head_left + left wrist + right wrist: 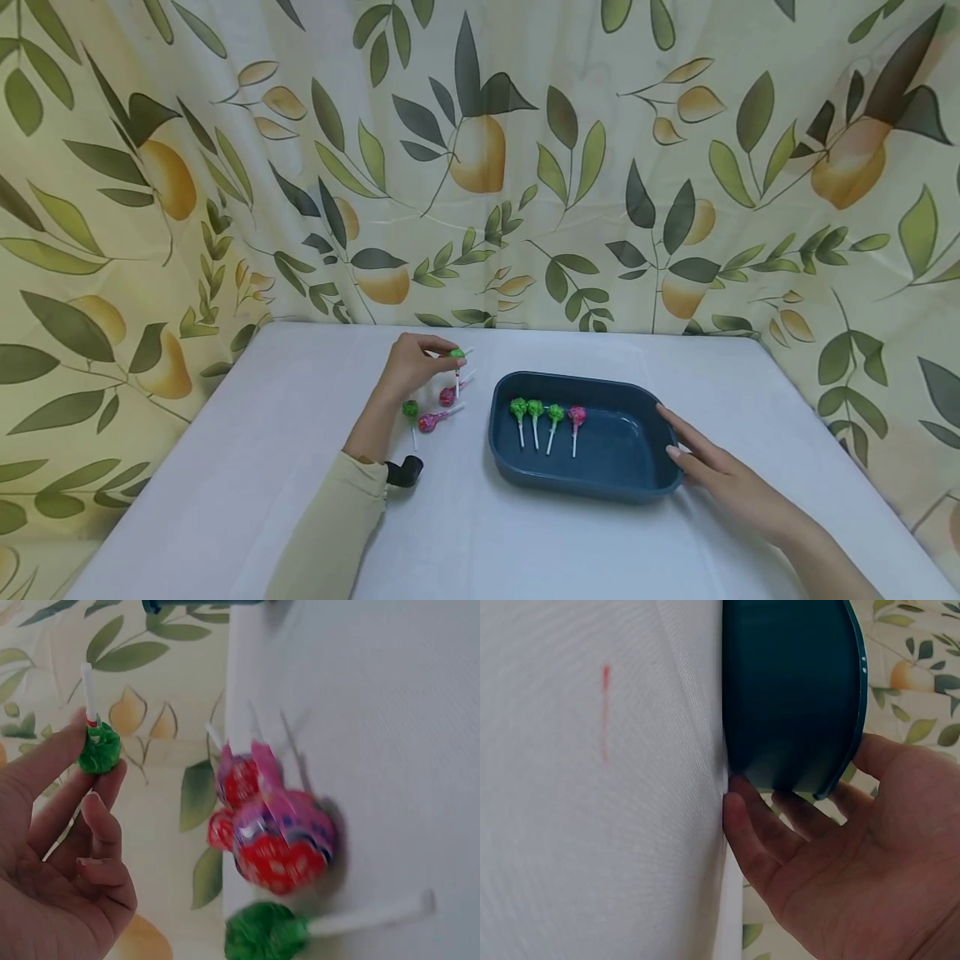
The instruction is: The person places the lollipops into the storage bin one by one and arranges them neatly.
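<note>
My left hand (408,364) pinches a green lollipop (99,748) by its wrapped head, just above the table. In the left wrist view its white stick points up. Close below that hand lie a pink-and-red lollipop (427,422), a second pink lollipop (447,396) and a green lollipop (410,409). The dark blue tray (611,462) holds three green lollipops (555,412) and one pink lollipop (577,415), side by side in its left half. At the tray's right end, my right hand (716,475) holds the rim and outer wall with thumb and bent fingers.
A white cloth (570,550) covers the table under the tray and the loose lollipops. Behind the table hangs a curtain (480,225) printed with fruit and leaves. A black wrist device (405,472) sticks out from the left sleeve.
</note>
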`<state>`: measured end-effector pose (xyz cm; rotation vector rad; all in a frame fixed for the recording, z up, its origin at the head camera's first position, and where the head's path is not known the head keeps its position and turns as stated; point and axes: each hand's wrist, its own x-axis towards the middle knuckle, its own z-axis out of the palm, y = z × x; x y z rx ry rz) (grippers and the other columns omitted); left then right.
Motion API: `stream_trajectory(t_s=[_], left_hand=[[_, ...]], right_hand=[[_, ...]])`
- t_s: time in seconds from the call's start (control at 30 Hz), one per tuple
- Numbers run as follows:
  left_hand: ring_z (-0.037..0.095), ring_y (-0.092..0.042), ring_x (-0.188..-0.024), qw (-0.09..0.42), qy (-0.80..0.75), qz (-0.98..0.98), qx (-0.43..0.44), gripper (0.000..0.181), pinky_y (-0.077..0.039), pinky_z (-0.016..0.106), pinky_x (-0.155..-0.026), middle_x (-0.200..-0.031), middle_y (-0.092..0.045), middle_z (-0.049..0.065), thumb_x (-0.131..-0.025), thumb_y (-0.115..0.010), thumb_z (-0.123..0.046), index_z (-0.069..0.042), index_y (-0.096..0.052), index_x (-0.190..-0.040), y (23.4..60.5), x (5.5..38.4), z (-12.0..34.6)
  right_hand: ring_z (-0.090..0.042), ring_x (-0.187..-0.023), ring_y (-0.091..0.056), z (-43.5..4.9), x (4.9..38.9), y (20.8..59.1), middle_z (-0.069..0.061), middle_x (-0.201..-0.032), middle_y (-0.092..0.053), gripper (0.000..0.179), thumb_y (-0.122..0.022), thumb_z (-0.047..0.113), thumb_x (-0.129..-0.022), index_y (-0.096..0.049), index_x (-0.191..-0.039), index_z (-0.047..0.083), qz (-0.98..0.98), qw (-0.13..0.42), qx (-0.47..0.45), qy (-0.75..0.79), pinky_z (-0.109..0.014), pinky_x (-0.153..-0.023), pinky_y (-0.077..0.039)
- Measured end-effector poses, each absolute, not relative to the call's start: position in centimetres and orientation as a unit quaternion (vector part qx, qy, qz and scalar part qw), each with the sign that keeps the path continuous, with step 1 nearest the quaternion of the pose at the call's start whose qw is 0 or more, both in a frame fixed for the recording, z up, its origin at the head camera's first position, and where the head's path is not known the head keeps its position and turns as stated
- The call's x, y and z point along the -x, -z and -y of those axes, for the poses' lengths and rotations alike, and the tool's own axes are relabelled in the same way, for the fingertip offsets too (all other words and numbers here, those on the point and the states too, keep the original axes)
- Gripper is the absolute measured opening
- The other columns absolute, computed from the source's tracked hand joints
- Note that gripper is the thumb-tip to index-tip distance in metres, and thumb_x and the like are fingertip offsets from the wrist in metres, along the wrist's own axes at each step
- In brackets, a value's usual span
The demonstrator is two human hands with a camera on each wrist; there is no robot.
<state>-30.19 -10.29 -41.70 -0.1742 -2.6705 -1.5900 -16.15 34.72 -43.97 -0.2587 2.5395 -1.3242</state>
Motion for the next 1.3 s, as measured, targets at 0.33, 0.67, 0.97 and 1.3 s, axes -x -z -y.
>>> stream_trajectory(t_s=[0.33, 0.67, 0.97, 1.3], left_hand=[[0.024, -0.064, -0.088, 0.011, 0.513, 0.854, 0.091, 0.022, -0.052, 0.037, -0.072, -0.101, -0.075, -0.002, -0.083, -0.09, -0.026, -0.018, -0.084, -0.102, 40.5, 30.3, 7.7], [0.024, -0.061, -0.087, 0.004, 0.513, 0.854, 0.091, 0.021, -0.05, 0.035, -0.071, -0.098, -0.074, -0.005, -0.083, -0.091, -0.025, -0.02, -0.084, -0.102, 39.7, 30.2, 5.8], [0.023, -0.062, -0.086, -0.006, 0.51, 0.853, 0.108, 0.021, -0.049, 0.036, -0.071, -0.097, -0.075, -0.007, -0.084, -0.09, -0.027, -0.02, -0.084, -0.103, 39.5, 30.2, 4.7], [0.02, -0.063, -0.085, -0.009, 0.524, 0.844, 0.115, 0.021, -0.047, 0.046, -0.081, -0.096, -0.074, -0.009, -0.082, -0.091, -0.026, -0.021, -0.084, -0.102, 39.5, 29.8, 3.1]], right_hand=[[-0.047, -0.153, -0.011, -34.7, 16.0, 43.9, -0.013, -0.172, -0.009, 0.062, -0.046, 0.041, -0.111, -0.017, -0.166, 0.037, -0.88, 0.128, 0.091, 0.448, -0.011, -0.092, -0.034], [-0.047, -0.153, -0.011, -34.7, 16.0, 43.8, -0.013, -0.172, -0.009, 0.062, -0.046, 0.041, -0.111, -0.018, -0.166, 0.037, -0.879, 0.127, 0.094, 0.45, -0.01, -0.093, -0.033], [-0.048, -0.152, -0.012, -34.6, 15.9, 43.8, -0.014, -0.172, -0.009, 0.062, -0.047, 0.04, -0.111, -0.018, -0.167, 0.034, -0.876, 0.124, 0.092, 0.456, -0.012, -0.092, -0.037], [-0.049, -0.151, -0.013, -34.5, 16.1, 43.9, -0.015, -0.171, -0.01, 0.064, -0.046, 0.042, -0.111, -0.017, -0.167, 0.034, -0.881, 0.13, 0.084, 0.447, -0.013, -0.09, -0.038]])
